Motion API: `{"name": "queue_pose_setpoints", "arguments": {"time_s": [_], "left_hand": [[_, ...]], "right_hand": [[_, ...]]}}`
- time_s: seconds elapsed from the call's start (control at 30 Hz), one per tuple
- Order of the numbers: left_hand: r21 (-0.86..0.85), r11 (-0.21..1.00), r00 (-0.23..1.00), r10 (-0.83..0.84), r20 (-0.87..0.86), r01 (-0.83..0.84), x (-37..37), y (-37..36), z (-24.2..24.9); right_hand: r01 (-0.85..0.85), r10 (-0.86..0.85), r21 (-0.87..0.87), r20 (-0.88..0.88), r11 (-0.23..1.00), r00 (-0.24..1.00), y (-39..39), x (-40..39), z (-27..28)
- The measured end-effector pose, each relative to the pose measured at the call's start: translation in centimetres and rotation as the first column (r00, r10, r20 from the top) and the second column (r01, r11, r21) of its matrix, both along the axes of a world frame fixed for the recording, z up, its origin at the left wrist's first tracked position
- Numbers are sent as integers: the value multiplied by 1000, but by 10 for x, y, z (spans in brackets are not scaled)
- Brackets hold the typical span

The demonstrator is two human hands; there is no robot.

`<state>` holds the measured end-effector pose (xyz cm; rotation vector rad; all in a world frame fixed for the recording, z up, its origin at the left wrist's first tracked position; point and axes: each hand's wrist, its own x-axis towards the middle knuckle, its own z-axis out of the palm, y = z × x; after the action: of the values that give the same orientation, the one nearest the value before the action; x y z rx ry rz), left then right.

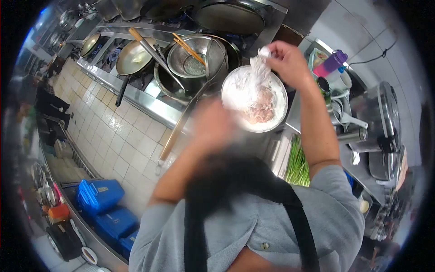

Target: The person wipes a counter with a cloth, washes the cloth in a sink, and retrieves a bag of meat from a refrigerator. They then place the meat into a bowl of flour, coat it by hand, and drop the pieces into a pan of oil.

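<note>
A white bowl [282, 116] holds white powder that looks like flour, with raw pinkish meat [262, 108] partly dusted in it. Above its far side, my right hand [286, 62] pinches a powder-coated piece of meat [260, 67], which hangs down over the powder. My left hand [214, 123] is smeared by motion close to the bowl's near left edge. Its fingers cannot be made out, nor whether it touches the bowl.
Left of the bowl, a metal strainer [177, 58] with chopsticks [188, 48] sits over a large wok. A long-handled tool [179, 129] sticks out toward me. Farther left is a frying pan [128, 63]. Green stalks [297, 159] and a purple-pink bottle [330, 63] are to the right.
</note>
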<state>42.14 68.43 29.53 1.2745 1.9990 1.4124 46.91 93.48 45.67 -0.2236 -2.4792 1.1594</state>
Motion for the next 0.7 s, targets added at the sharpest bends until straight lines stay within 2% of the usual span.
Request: {"name": "queue_pose_setpoints", "arguments": {"time_s": [0.03,0.1,0.17,0.2,0.27,0.3,0.37,0.4,0.43,0.5,0.53,0.57,0.63,0.7], "left_hand": [[10,998,997,68,38,-68,-3,8,-2],[21,982,979,184,90,-187,-10,21,-3],[17,972,971,233,55,-234,-13,25,-1],[18,969,968,247,34,-248,-13,26,0],[13,968,968,251,-22,-251,-12,24,6],[11,968,967,252,-48,-251,-11,22,10],[-12,981,957,188,-219,-195,-3,13,24],[-33,985,932,147,-331,-167,1,8,31],[-42,985,924,140,-357,-165,3,5,33],[-53,983,913,142,-382,-175,10,2,29],[31,967,968,251,-8,-251,13,2,20],[83,933,879,297,373,-350,15,1,13],[59,935,883,307,355,-349,14,-2,12],[-4,930,834,332,441,-368,13,-6,3]], "right_hand": [[-42,37,-57,-78,998,996,13,-14,10],[-62,54,-42,-162,997,985,44,-41,30],[-18,45,144,-184,989,982,81,-74,41],[-31,57,142,-186,989,981,85,-86,50],[50,-26,191,-126,980,992,89,-110,63],[39,-15,186,-127,982,992,102,-128,57],[46,-24,180,-123,983,992,136,-175,31],[45,-33,96,-125,994,992,146,-194,16],[35,-23,92,-125,995,992,150,-207,6],[147,-155,201,29,969,987,158,-232,-15],[158,-169,231,25,960,985,164,-245,-30],[150,-160,227,26,962,987,171,-255,-46],[181,-228,334,105,925,968,173,-267,-64],[176,-240,328,167,928,956,179,-276,-80]]}}
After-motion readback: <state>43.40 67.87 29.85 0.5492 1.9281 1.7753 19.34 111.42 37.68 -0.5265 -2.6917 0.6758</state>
